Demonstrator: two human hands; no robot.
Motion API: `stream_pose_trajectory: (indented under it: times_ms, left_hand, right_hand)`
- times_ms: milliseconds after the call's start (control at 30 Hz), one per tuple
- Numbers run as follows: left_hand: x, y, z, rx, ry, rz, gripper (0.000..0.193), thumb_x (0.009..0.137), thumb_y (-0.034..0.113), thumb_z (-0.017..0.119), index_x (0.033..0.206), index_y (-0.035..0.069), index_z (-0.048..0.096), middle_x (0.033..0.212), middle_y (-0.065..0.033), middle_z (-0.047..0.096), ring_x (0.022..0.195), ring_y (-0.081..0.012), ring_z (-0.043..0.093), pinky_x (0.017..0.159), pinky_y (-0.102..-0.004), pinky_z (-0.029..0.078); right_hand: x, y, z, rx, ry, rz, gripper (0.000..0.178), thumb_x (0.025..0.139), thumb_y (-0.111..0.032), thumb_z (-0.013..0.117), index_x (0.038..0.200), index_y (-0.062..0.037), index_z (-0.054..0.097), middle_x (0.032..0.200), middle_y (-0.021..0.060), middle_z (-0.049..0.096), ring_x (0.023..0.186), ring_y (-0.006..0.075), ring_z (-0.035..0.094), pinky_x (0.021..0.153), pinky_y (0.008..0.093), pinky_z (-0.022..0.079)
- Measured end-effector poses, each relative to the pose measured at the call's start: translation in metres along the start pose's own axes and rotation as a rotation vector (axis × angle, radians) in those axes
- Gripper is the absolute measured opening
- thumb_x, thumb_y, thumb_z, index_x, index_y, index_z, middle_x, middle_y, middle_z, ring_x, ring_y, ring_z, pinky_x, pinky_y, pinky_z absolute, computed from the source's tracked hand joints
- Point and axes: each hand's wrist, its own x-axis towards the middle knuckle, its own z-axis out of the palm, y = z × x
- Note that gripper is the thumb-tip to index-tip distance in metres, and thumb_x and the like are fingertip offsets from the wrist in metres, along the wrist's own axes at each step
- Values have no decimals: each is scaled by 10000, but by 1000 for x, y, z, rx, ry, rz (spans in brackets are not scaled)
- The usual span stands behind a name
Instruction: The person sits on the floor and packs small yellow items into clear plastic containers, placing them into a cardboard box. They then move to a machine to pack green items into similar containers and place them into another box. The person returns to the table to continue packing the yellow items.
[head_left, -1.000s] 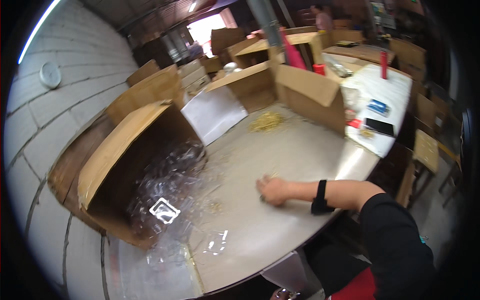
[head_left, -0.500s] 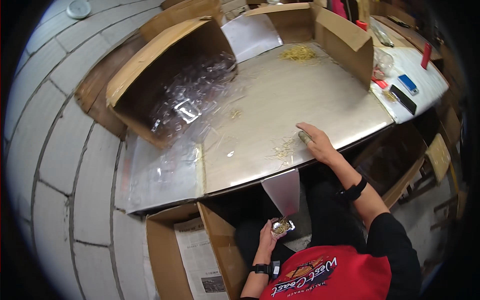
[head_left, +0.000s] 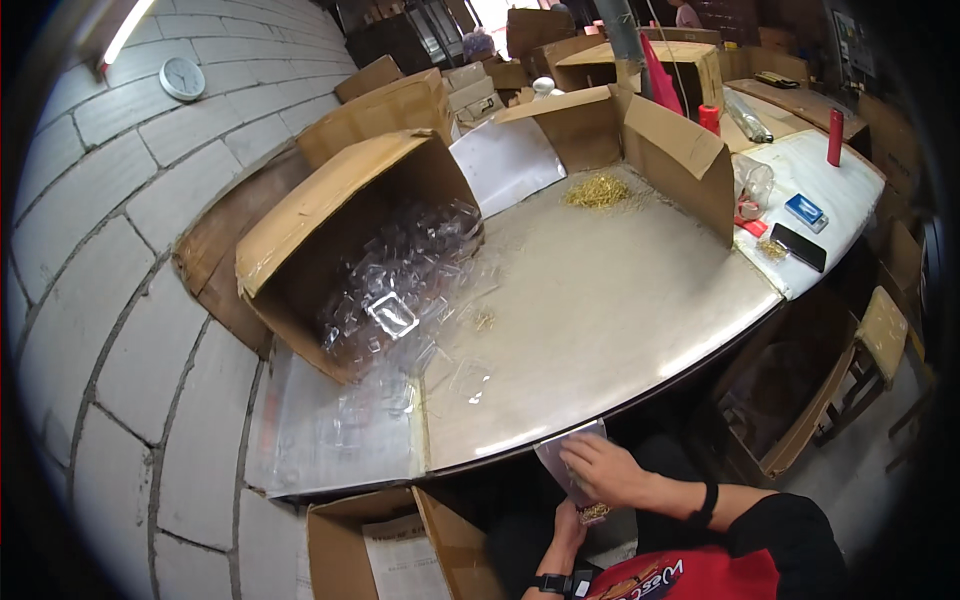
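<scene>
Below the table's front edge, my left hand grips a small clear plastic box, partly hidden by the hands. Small thin gold-coloured metal pieces fill it. Just above, my right hand lies with fingers stretched along a grey sheet chute that slopes down from the table edge to the box. I see nothing held in the right hand. A loose pile of the same gold pieces rests at the back of the metal tabletop, and a few more lie left of its middle.
An overturned cardboard box spills clear plastic boxes across the table's left side. Cardboard walls border the back right. A black phone and a blue-and-white box lie at the right. Beside my left arm stands an open carton holding newspaper.
My right hand has moved from the tabletop down onto the chute. The scattered gold pieces near the front edge are gone from the table, and my view has tilted up.
</scene>
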Motion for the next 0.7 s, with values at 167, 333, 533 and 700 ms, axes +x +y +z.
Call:
stream_pose_trajectory:
  times_ms: [167, 333, 533, 700]
  left_hand:
    - [-8, -7, -3, -80, 14, 22, 315, 925, 259, 407, 1060, 13, 552, 937, -78, 617, 781, -201, 638, 614, -331, 531]
    - [-13, -23, -16, -13, -35, -14, 333, 944, 287, 408, 1048, 13, 567, 921, -82, 631, 782, -187, 632, 635, -319, 515]
    - [-41, -13, -38, -60, -144, -38, 354, 937, 318, 448, 1053, 3, 558, 954, -97, 632, 847, -205, 632, 724, -350, 522]
    - [-64, 11, -25, -3, -130, -15, 264, 931, 219, 464, 1067, 9, 547, 969, -96, 617, 864, -204, 624, 750, -331, 520]
  right_hand:
    - [-46, -8, 4, 303, -397, 123, 400, 699, -132, 618, 1082, -30, 559, 1097, 123, 565, 1050, 288, 520, 879, 343, 451]
    - [-98, -8, 60, 351, -489, -119, 194, 791, -160, 561, 928, -31, 611, 967, 107, 585, 942, 301, 555, 754, 405, 478]
    - [-70, -20, 27, 475, -495, -5, 289, 762, -106, 549, 1036, -17, 564, 997, 154, 583, 948, 327, 564, 788, 406, 477]
    - [-67, -31, 16, 443, -309, 92, 484, 756, -114, 585, 1213, -20, 459, 1177, 167, 520, 1094, 310, 504, 880, 376, 451]
